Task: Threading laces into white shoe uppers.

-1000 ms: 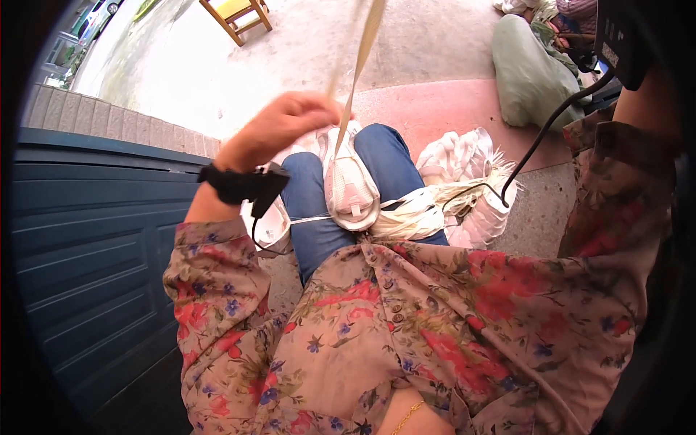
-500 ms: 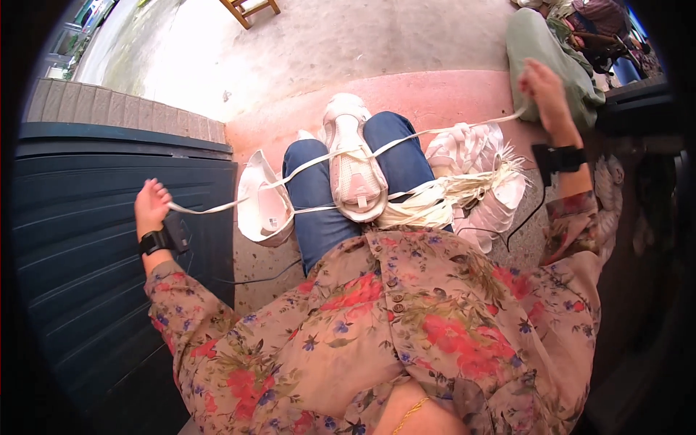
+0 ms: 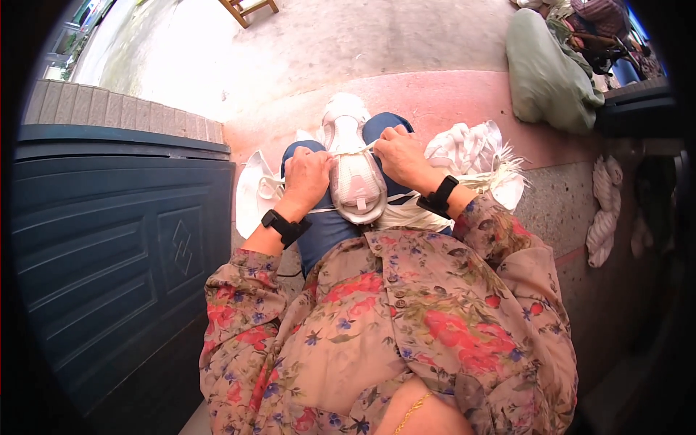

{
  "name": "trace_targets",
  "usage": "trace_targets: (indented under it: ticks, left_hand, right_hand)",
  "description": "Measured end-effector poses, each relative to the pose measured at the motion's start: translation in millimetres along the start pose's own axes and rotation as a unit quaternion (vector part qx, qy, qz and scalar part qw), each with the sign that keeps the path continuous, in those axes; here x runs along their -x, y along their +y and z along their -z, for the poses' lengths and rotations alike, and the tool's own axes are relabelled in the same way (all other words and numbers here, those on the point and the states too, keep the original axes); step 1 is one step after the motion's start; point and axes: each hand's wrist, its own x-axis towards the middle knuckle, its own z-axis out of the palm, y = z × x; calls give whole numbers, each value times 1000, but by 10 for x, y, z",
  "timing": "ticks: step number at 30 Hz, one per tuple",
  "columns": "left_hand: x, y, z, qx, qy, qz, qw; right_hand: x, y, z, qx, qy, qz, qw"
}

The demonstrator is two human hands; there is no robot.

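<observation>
A white sneaker upper point(image 3: 359, 185) lies between my knees, its heel end toward me. A cream shoelace point(image 3: 354, 152) runs across its middle. My left hand point(image 3: 307, 176) is closed on the lace at the shoe's left side, and my right hand point(image 3: 406, 156) pinches it at the right side. The lace ends beyond my fingers are mostly hidden. Left of my knee rests another white shoe piece point(image 3: 250, 192). On my right a bundle of cream laces point(image 3: 413, 216) lies partly under my forearm, beside a pile of white shoe pieces point(image 3: 471, 148).
A dark blue panelled door point(image 3: 123, 239) stands close on my left. Ahead on the right sits a full green sack point(image 3: 547, 72). A twisted white cloth bundle point(image 3: 604, 210) lies at far right. The legs of a wooden stool point(image 3: 246, 10) show at the top.
Both hands have come inward from wide apart, where they held the lace stretched out to either side. They now meet the lace close over the shoe.
</observation>
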Motion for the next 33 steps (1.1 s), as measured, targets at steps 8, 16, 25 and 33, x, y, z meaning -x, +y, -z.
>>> trace_targets:
  ticks: [8,16,25,33]
  left_hand:
    - [41,-64,-111,-66,98,-62,991]
    - [-11,1,-92,-93,83,-52,991]
    - [-178,111,-114,-213,2,-153,965]
    - [112,218,-91,-182,150,-65,970]
  right_hand:
    - [-118,-105,-24,96,-32,67,993]
    - [-226,-171,48,188,-62,198,960]
    - [-192,-182,-23,164,-59,169,970]
    - [-35,-315,164,142,-5,7,990]
